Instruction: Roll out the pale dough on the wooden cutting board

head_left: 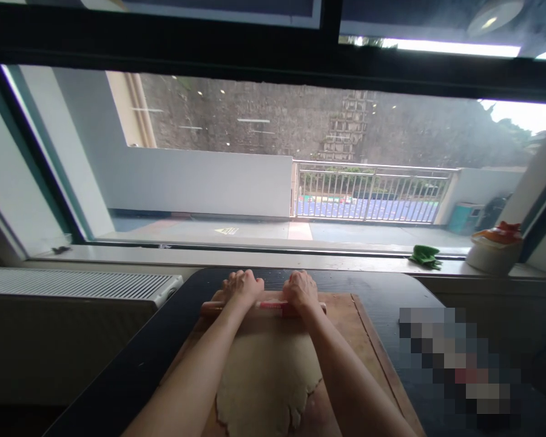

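Both arms stretch forward over a wooden board. A sheet of rolled-out dough lies flat on it, its near edge ragged and cracked. Across the dough's far end rests a wooden rolling pin with a red label at its middle. My left hand is closed over the pin left of the label. Right of the label, my right hand is closed over it too. The knuckles face up, and the fingertips are mostly hidden behind the pin.
The board lies on a dark table below a window. On the sill are a green cloth and a white container with an orange top. A white radiator stands to the left. A blurred-out object lies on the table's right.
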Demonstrator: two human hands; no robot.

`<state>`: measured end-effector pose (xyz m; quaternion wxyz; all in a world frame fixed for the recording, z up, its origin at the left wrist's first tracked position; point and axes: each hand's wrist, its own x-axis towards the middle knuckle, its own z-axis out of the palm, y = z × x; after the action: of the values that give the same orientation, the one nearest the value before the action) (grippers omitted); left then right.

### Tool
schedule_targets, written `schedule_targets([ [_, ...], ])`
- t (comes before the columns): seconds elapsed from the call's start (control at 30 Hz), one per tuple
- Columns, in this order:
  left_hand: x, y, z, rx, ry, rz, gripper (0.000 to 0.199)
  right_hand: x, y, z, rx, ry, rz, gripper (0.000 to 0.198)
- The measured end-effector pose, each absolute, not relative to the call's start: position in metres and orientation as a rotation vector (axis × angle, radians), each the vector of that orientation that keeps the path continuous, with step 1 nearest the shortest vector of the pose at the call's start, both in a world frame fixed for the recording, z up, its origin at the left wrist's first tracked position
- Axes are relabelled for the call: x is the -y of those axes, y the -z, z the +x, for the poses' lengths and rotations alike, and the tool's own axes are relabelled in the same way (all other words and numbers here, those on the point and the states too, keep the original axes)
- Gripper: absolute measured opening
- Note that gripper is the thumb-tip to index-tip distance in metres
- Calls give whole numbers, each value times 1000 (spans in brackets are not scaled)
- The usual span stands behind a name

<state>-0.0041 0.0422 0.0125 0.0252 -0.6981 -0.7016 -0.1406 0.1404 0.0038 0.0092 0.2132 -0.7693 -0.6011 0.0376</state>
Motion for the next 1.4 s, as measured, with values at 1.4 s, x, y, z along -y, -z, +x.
schedule_targets([
  [1.4,-44,-7,-6,2250,229,-2253,43,6,-6,139,1612,-135,-2192,29],
])
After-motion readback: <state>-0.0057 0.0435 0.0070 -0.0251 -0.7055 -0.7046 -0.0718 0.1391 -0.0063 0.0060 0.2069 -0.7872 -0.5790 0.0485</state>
